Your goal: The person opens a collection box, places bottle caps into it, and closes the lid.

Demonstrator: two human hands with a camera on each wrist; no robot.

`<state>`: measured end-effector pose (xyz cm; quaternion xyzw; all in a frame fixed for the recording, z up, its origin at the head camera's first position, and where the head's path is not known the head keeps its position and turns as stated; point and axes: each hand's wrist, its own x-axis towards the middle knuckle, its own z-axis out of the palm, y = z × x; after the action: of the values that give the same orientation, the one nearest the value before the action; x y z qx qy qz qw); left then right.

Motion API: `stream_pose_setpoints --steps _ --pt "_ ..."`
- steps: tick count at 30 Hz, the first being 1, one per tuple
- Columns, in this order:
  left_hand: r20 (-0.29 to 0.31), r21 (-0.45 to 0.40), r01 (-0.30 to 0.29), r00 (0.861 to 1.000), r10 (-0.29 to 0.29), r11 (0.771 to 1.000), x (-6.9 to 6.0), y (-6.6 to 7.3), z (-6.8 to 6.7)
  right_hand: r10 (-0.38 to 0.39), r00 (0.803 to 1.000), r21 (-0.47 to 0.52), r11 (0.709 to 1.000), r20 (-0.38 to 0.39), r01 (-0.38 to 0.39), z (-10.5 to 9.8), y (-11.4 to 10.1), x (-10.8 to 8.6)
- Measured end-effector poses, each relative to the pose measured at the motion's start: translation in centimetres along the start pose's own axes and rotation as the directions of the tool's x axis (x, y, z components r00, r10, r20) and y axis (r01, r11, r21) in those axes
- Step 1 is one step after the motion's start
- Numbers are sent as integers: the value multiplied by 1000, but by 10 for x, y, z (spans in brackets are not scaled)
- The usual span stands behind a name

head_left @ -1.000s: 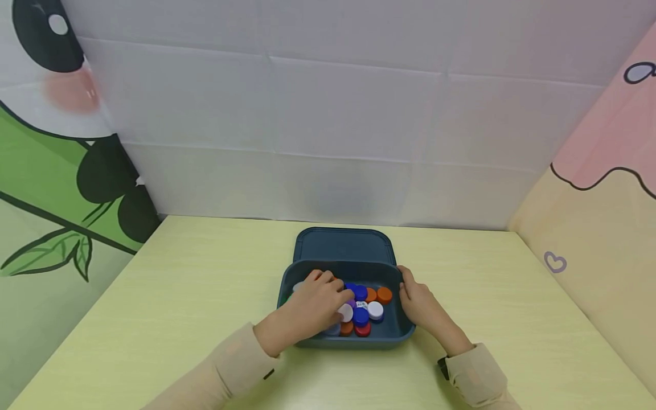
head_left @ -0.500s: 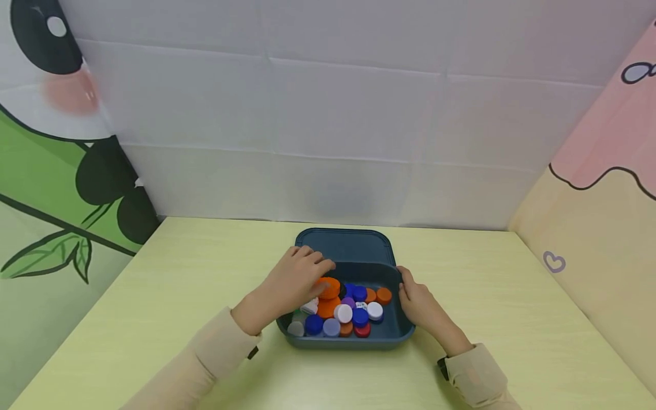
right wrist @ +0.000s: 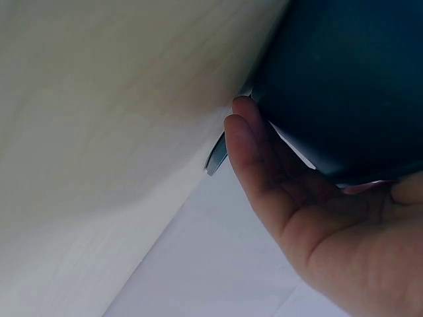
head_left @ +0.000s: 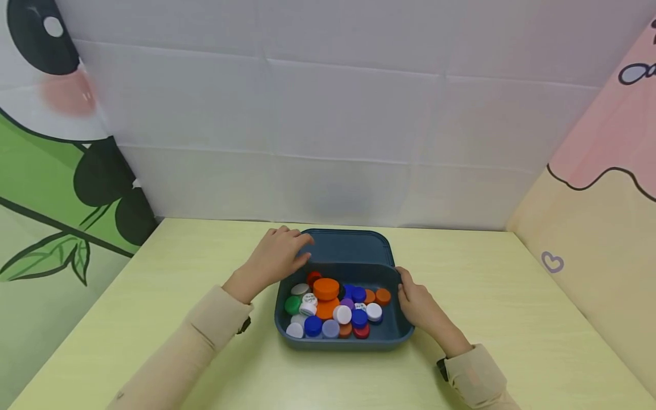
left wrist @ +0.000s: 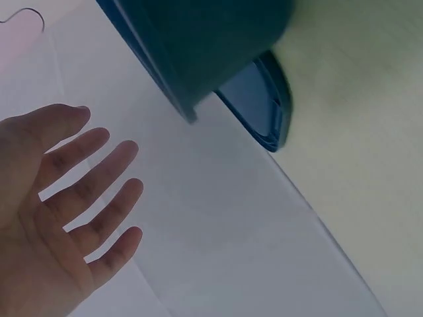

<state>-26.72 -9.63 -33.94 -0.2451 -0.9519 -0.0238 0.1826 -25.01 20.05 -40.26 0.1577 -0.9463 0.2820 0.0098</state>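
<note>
A dark blue plastic box (head_left: 353,344) stands on the table, holding several bottle caps: orange (head_left: 326,288), white (head_left: 342,314), blue (head_left: 313,326), green (head_left: 293,304) and red ones. Behind it lies its matching dark blue lid (head_left: 353,246). My left hand (head_left: 274,256) hovers over the box's back left corner beside the lid; in the left wrist view that hand (left wrist: 66,198) has spread, slightly bent fingers with nothing in them. At the right wall, my right hand (head_left: 422,304) grips the box; the right wrist view shows its fingers (right wrist: 248,152) along the outer side.
The pale yellow table (head_left: 205,250) extends around the box on both sides. A grey-white cloth backdrop (head_left: 333,114) hangs along the back edge, with printed panels at the left (head_left: 41,171) and right (head_left: 605,199).
My left hand has lifted out of the caps and moved back and left, uncovering the caps on the left side. The right hand has stayed on the box.
</note>
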Motion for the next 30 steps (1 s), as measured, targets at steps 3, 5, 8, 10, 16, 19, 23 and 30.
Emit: stream_pose_setpoints --steps 3,5,8,10,16,19,23,30 --pt "46 5 36 998 -36 999 5 -10 6 6 1000 1 1000 3 -6 0 -1 0" --pt "75 5 57 996 -57 998 7 -16 9 11 1000 1 1000 6 -11 -1 -1 -1" --pt "98 8 79 992 -79 997 11 -24 15 14 1000 2 1000 5 -14 -1 -1 0" --pt "111 4 92 990 -92 996 13 -30 20 13 1000 3 1000 4 -13 -1 -2 -1" --pt "190 -20 161 970 -154 987 17 -44 33 13 1000 6 1000 12 -13 -1 -3 0" --pt "230 -28 186 957 -175 982 19 -49 39 18 1000 1 1000 11 -18 -1 -2 0" --pt "273 -28 218 941 -202 976 21 -54 47 22 1000 1 1000 6 -22 -1 -2 1" --pt "347 -22 272 905 -248 962 20 -59 60 27 1000 7 1000 15 -28 -1 -3 1"
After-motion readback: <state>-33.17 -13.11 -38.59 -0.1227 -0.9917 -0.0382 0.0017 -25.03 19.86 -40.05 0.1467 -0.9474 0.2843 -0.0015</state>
